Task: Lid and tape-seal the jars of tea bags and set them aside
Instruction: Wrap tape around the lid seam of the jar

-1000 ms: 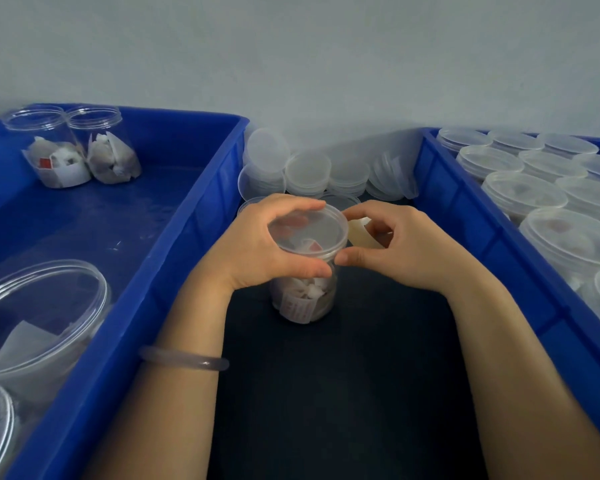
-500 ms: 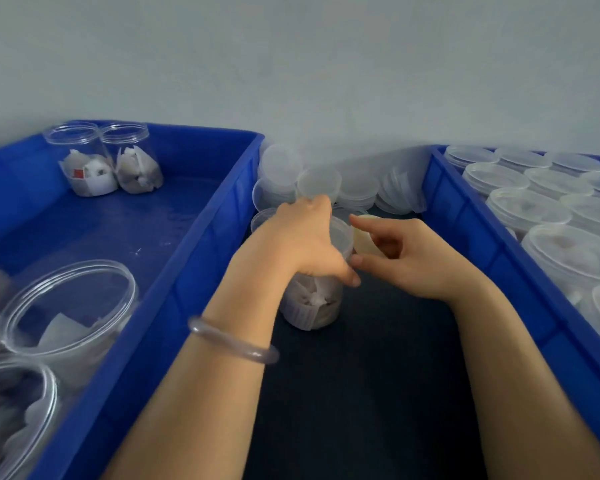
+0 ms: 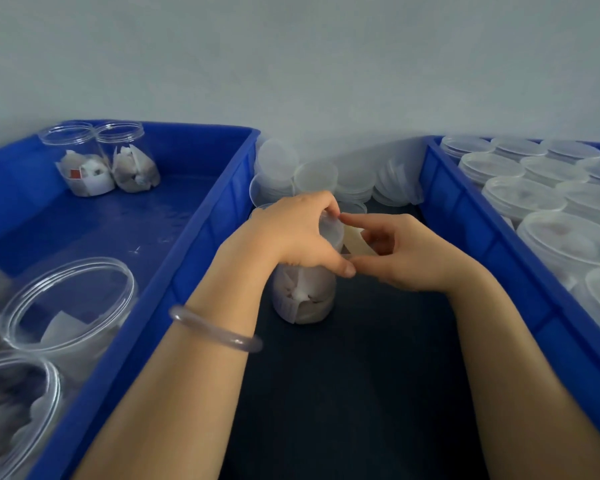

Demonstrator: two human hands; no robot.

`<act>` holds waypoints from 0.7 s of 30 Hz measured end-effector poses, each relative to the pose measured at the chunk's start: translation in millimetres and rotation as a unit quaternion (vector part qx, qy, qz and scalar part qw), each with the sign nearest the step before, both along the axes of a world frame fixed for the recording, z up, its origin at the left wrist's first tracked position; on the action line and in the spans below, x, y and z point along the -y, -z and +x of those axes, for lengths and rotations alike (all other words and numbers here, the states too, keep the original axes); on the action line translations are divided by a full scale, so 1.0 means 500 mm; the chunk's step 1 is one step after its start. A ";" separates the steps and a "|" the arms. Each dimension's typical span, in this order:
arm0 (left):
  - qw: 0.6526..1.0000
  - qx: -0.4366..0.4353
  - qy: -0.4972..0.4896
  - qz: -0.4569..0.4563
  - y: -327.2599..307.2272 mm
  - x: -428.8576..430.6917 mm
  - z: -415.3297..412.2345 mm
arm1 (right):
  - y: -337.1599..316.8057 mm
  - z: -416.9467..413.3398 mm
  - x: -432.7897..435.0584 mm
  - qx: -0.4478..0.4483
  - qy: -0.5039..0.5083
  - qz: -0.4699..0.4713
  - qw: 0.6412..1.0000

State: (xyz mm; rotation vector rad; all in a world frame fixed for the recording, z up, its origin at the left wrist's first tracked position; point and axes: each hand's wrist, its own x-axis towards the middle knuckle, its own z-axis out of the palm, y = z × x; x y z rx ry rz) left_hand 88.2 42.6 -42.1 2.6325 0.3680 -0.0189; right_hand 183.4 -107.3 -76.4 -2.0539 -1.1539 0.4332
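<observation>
Blue plastic forms the left bin (image 3: 201, 209), which carries two unlidded jars of tea bags (image 3: 97, 164) at its far corner and more open jars (image 3: 70, 306) at its near end. Right of this bin, on the dark worktop (image 3: 361, 393), the jar (image 3: 303, 296) being sealed stands upright between the two bins, long axis vertical. The left hand (image 3: 291, 237) reaches in from the left and covers the lid (image 3: 331, 233) from above. Its grip is closed, fingers curled over the far rim and thumb on the near rim, bracing lid and jar together. Loose lids (image 3: 326, 174) are stacked behind.

Only the right edge of the lid is exposed. From that edge a beige tape strip (image 3: 355, 242) slants down and right into the right hand (image 3: 413, 254). The right grip is nearly closed on the strip. The forefinger stretches to the lid's far rim and the thumb meets the left thumb, but the exact pinch point is hidden.

The seam to be taped lies immediately left of the right grip and runs level round the vertical axis. The right hand is nearer the tape, so it probably lays the strip while the left steadies or turns the jar. The right bin (image 3: 465, 216) holds lidded jars (image 3: 551, 237) and is the likely set-aside place.
</observation>
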 end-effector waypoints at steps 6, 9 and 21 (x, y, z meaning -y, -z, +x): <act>0.996 0.048 -0.076 0.021 0.007 0.037 0.021 | -0.004 -0.031 -0.025 0.088 0.053 -0.027 0.994; 0.993 0.089 -0.078 0.027 0.017 0.040 0.012 | 0.007 -0.046 -0.036 0.119 0.085 -0.034 0.989; 0.982 0.142 -0.116 0.036 0.033 0.045 0.030 | 0.012 -0.094 -0.030 0.184 0.171 -0.108 0.962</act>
